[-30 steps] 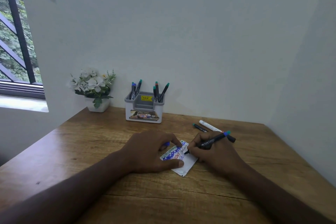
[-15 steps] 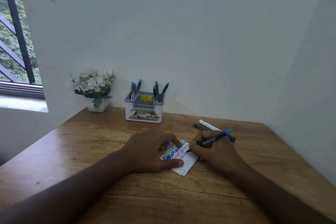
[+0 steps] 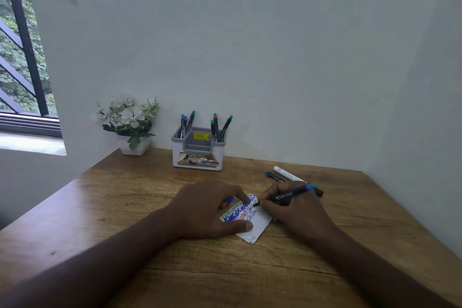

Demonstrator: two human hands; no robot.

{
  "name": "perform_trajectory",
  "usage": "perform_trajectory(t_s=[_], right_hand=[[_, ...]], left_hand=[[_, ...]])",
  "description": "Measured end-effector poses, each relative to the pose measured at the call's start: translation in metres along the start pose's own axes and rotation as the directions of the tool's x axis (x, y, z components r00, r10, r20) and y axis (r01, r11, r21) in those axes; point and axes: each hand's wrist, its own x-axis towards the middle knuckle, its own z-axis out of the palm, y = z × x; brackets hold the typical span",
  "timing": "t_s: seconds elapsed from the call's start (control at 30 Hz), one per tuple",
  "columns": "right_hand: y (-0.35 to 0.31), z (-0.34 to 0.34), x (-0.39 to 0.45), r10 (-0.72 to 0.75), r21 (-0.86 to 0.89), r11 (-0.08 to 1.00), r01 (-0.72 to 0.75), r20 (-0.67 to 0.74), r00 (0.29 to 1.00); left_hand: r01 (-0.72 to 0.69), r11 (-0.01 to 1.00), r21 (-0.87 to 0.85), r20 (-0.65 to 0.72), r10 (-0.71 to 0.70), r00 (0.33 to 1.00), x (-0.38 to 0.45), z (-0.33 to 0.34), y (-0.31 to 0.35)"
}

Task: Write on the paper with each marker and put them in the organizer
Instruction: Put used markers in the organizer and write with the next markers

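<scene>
Flower pot (image 3: pixel 135 148), window (image 3: pixel 22 57), wooden table (image 3: pixel 125 207)

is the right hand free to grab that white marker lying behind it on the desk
Probably not yet: the right hand grips a black marker writing on the paper. The white marker lies unobstructed just beyond it.

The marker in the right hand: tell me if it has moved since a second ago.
Yes, slightly. The marker tip has crept toward the far edge of the paper, nearer the organizer; the right hand grips it.
</scene>
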Motion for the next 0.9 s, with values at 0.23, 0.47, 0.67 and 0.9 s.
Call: perform_trajectory(t_s=[0.23,0.47,0.67,0.9], right_hand=[[-0.0005,-0.001,-0.0001,0.026,-0.007,1.0,-0.026,0.001,1.0],[-0.0003,-0.0005,-0.0005,0.029,0.001,1.0,-0.029,-0.004,1.0],[-0.0012,0.0002,0.0004,0.056,0.009,0.998,-0.055,-0.025,0.998],[-0.0016,-0.0001,0.0008,0.084,0.013,0.996,-0.084,-0.024,0.996]], left_hand=[[0.003,1.0,-0.007,0.015,-0.003,1.0,0.0008,0.0001,0.0002],[-0.002,1.0,-0.003,0.008,0.002,1.0,-0.0001,0.0002,0.0011],[0.01,1.0,-0.003,0.014,-0.01,1.0,0.0006,0.0009,-0.0003],[0.005,1.0,-0.013,0.013,-0.005,1.0,0.0012,0.0002,0.0006]])
